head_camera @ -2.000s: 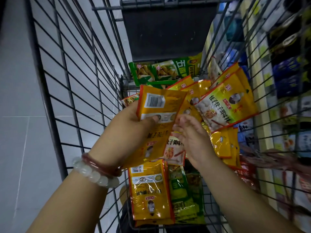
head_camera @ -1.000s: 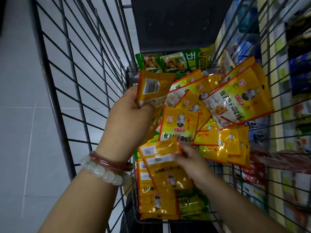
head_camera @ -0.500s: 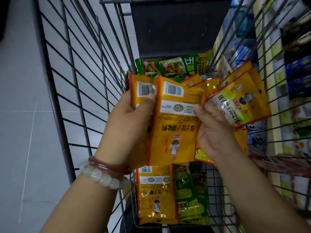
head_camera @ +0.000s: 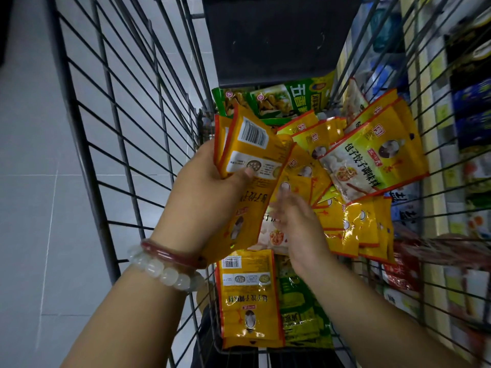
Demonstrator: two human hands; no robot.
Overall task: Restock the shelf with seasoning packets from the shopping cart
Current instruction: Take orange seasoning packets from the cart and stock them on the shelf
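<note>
Inside the grey wire shopping cart [head_camera: 138,144] we hold a small stack of glossy orange-yellow seasoning packets [head_camera: 249,166] in our left hand [head_camera: 210,192], thumb clamped across the printed back below the barcode and fingers curled behind. More of the same yellow packets [head_camera: 369,160] lie fanned and overlapping on the cart floor, with green packets [head_camera: 279,99] at the far end and another yellow one [head_camera: 248,296] face-down nearest us. Our right hand [head_camera: 297,224] reaches down over the loose pile with fingers spread and grasping nothing, though motion blur leaves the fingertips unclear. The held stack is splayed, not squared, so we judge that adding another slick packet could let one slide out. Reaching blurred and fast, we might also snag a green packet by mistake. Stocked shelves [head_camera: 467,128] stand just beyond the cart's right side.
</note>
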